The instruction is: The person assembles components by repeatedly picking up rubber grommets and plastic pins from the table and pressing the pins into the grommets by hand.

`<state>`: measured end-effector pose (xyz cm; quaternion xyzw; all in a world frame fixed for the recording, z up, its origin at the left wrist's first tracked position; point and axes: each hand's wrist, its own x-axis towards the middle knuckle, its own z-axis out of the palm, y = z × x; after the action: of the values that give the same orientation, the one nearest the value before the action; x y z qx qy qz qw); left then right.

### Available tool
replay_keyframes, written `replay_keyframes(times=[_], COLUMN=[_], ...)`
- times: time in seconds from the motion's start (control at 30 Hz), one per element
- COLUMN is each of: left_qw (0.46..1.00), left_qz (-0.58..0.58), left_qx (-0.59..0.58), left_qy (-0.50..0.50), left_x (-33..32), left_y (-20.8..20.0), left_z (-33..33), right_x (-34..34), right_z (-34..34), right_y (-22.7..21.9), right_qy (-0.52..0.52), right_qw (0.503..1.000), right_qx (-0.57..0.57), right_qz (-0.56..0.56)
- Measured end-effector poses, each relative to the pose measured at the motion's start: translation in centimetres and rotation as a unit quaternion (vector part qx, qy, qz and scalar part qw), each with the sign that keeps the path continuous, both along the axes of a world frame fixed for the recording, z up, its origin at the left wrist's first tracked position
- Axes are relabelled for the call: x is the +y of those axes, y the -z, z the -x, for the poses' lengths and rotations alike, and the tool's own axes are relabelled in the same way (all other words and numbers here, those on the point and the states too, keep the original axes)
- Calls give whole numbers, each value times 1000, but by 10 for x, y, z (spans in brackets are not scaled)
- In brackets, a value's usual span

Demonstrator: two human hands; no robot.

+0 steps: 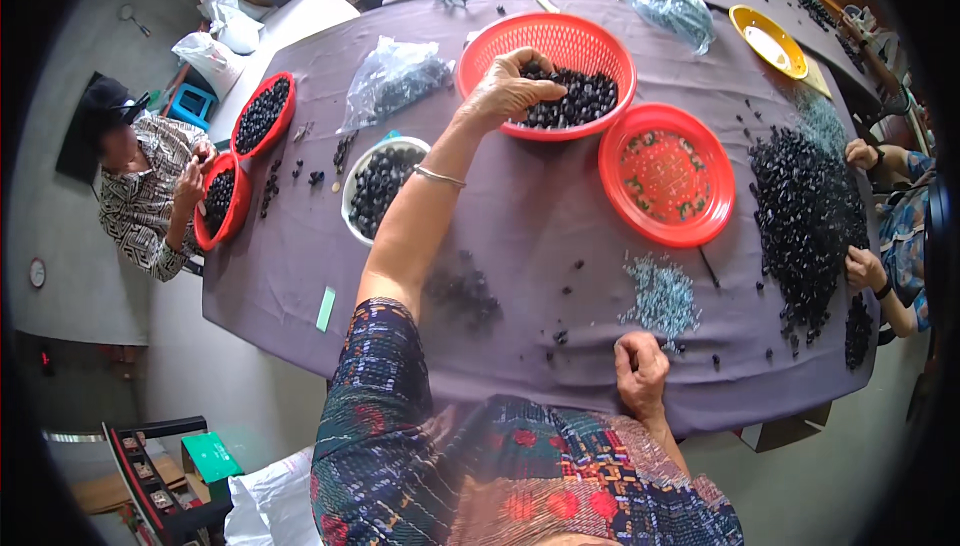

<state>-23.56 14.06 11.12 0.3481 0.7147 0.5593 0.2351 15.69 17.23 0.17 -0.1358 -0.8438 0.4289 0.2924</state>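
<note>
Head view, black pieces (pixel 590 96) under left hand (pixel 515 91)

Dark pile (pixel 462 291) blurred; inside of curled right grip (pixel 642 374) hidden.

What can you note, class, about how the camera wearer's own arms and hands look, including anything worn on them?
Both the left hand and the right hand are ungloved. A thin, silvery bangle circles the left forearm; none shows at the right wrist. The left sleeve ends around the elbow, dark with small pale and red patterning. The right sleeve's edge is unclear.
</note>
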Motion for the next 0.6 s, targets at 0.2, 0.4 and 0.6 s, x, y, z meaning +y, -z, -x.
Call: replay_keyframes(times=[0.2, 0.4, 0.6], left_qw=[998, 983, 946], left_qz=[-4, 83, 182], left_qx=[-58, 153, 260], left_qy=[6, -52, -72], left_x=[-53, -81, -84], left_y=[15, 84, 90], left_z=[-88, -172, -214], right_x=[4, 2, -1], right_z=[3, 4, 0], right_y=[0, 5, 7], right_qy=[-18, -1, 0], right_qw=[1000, 999, 999], right_qx=[13, 48, 46], right_qz=[6, 8, 2])
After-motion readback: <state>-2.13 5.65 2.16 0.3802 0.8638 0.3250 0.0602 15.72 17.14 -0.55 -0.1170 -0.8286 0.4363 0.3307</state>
